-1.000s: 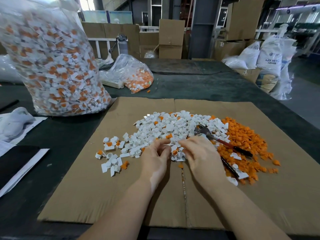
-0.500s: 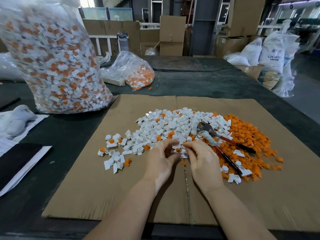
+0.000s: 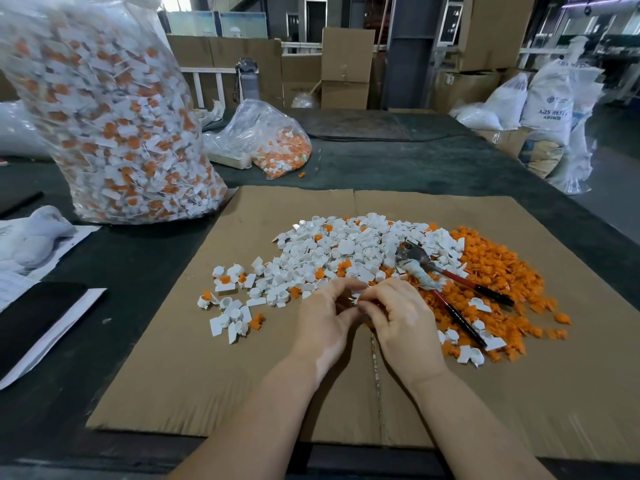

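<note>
A small white piece (image 3: 356, 297) is pinched between the curled fingertips of the left hand (image 3: 323, 318) and right hand (image 3: 403, 318), at the near edge of the white pile (image 3: 339, 251) on the cardboard sheet (image 3: 207, 375). One pair of pliers (image 3: 446, 284) lies across the orange pile (image 3: 502, 268). Bare cardboard lies nearer. Two clear bags, large (image 3: 114, 116) and small (image 3: 266, 140), stand on the worktop (image 3: 121, 265); a far sack (image 3: 550, 109) reads "ABS".

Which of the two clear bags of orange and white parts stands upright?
The big bag at the left, stuffed full and tall; the small bag behind the cardboard lies slumped, mostly empty.
</note>
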`<act>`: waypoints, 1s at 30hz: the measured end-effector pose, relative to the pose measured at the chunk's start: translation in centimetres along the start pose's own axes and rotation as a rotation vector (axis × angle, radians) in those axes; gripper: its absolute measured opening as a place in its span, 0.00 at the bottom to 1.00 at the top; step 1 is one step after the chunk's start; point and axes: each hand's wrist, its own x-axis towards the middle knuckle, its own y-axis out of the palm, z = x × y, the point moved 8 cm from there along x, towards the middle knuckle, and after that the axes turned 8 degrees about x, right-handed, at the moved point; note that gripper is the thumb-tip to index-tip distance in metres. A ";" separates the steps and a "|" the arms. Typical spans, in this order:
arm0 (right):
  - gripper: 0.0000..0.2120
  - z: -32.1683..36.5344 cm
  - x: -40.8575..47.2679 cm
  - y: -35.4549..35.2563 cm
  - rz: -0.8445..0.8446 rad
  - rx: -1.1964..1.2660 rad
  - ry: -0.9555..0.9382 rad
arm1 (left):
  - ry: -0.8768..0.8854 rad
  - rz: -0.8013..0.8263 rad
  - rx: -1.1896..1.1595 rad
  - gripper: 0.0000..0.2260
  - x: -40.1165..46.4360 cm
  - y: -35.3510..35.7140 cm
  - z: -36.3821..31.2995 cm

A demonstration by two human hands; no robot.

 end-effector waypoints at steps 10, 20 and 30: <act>0.02 -0.2 -0.1 -0.7 -0.080 0.076 0.013 | 0.001 -0.007 -0.069 0.14 0.1 -0.2 0.2; 0.04 0.2 -0.2 -0.7 -0.081 0.057 -0.033 | -0.002 -0.018 -0.127 0.16 0.2 -0.2 0.5; 0.01 0.1 -0.3 -0.9 -0.099 0.046 -0.034 | -0.067 -0.190 0.000 0.10 0.0 -4.7 1.0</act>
